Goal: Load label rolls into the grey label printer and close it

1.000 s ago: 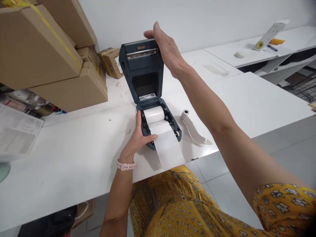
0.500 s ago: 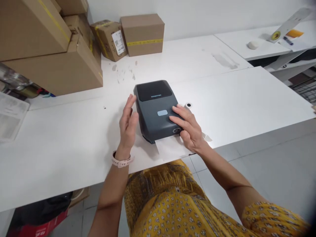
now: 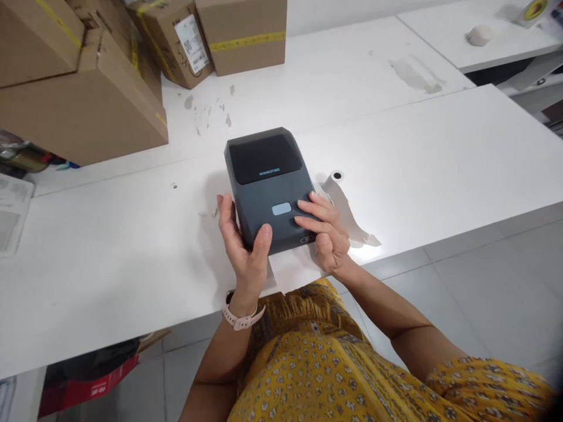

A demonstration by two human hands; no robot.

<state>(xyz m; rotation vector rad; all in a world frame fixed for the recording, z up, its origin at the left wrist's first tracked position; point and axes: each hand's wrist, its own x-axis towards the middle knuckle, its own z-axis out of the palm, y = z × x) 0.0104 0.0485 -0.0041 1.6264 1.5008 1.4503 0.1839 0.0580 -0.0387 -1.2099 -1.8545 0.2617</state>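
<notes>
A dark grey label printer (image 3: 259, 196) with a black glossy window and a pale blue button sits between my two hands, tilted a little. My left hand (image 3: 244, 246) wraps its left side, the thumb on the near left corner. Across the right top edge lie the fingers of my right hand (image 3: 326, 230), its thumb folded at the near side. White paper (image 3: 295, 268) sticks out from the printer's near end. Just to the right, a small paper roll (image 3: 336, 176) rests on the table with its loose strip (image 3: 349, 217) trailing towards the edge.
Cardboard boxes (image 3: 118, 99) with yellow tape are stacked at the back left. A clear plastic container (image 3: 13, 214) stands at the left. The white table (image 3: 422, 170) ends close to my body. A tape roll (image 3: 535, 10) lies far right, on another surface.
My left hand has moved from beside the printer to a grip on its left side. The printer now looks raised and tilted, and more of the paper strip on the right shows.
</notes>
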